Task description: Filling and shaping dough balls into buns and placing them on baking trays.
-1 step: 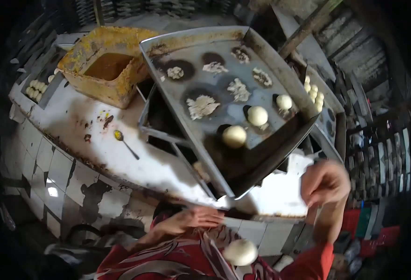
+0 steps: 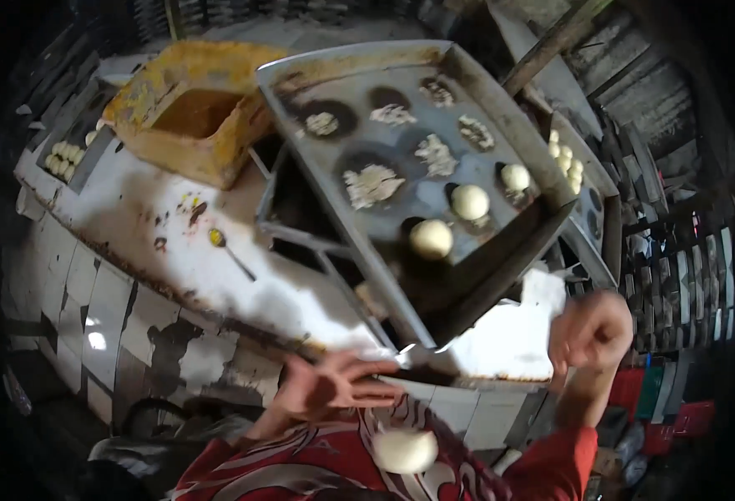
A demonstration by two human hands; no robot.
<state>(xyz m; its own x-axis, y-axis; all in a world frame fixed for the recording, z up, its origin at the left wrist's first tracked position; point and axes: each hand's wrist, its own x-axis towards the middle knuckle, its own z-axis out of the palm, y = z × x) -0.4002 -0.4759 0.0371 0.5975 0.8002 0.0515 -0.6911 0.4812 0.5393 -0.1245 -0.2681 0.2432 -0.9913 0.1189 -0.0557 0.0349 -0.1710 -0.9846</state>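
A pale dough ball (image 2: 405, 451), blurred, is in front of my red patterned shirt, and neither hand visibly touches it. My left hand (image 2: 334, 386) is held at the counter's front edge, its fingers spread with nothing in them. To the right, past the near corner of a metal baking tray (image 2: 359, 65), my right hand (image 2: 593, 332) has curled fingers. Whether anything is inside them is hidden. Three round dough balls, such as the nearest dough ball (image 2: 431, 240), sit in the tray's near right part. Several crumbly pale patches (image 2: 373, 185) lie on dark round spots across the tray.
The tray rests tilted on other metal trays (image 2: 300, 238) on a white counter (image 2: 142, 188). An orange-stained container (image 2: 188, 154) holds brownish liquid at the back left. A spoon (image 2: 235, 257) lies near dark crumbs. More dough balls fill trays at the far left (image 2: 65, 159) and right (image 2: 564, 163).
My left hand has turned and spread its fingers. The dough ball has shifted left and slightly up in front of my shirt. My right hand stays raised, turned slightly.
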